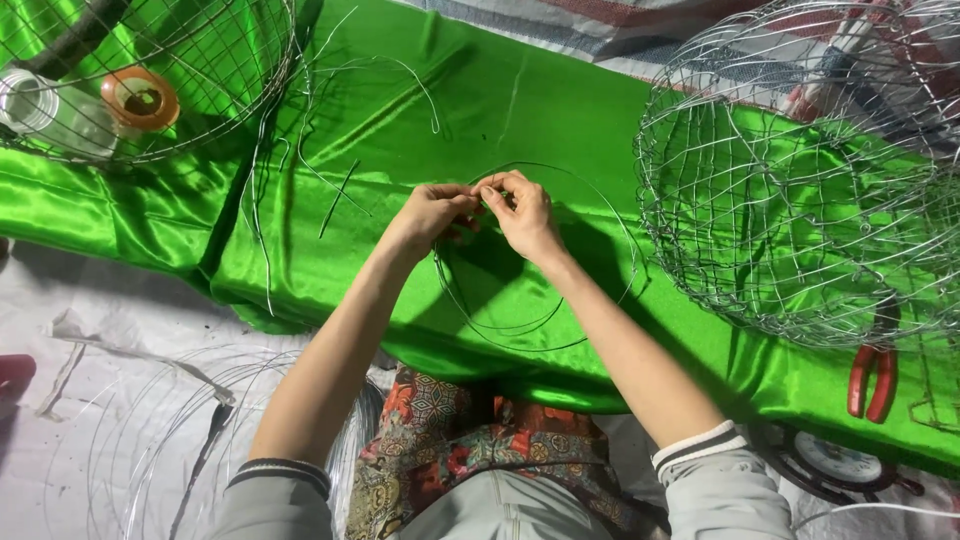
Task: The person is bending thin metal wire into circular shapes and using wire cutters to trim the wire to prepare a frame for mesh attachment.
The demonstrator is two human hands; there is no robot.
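Note:
My left hand [432,213] and my right hand [522,213] meet fingertip to fingertip over a green satin cloth [400,110]. Both pinch the top of a thin round wire hoop [540,325] that lies on the cloth in two or three overlapping loops. The hoop curves away below and to the right of my hands. My forearms are bare, with grey sleeves pushed up.
Loose cut wires [335,200] lie left of the hands. A wire mesh basket [800,190] stands at the right, with red-handled pliers [873,378] under it. Another mesh basket [150,70] at top left covers a clear jar [45,110] and an orange spool [140,98]. Wire coils [180,440] lie on the floor.

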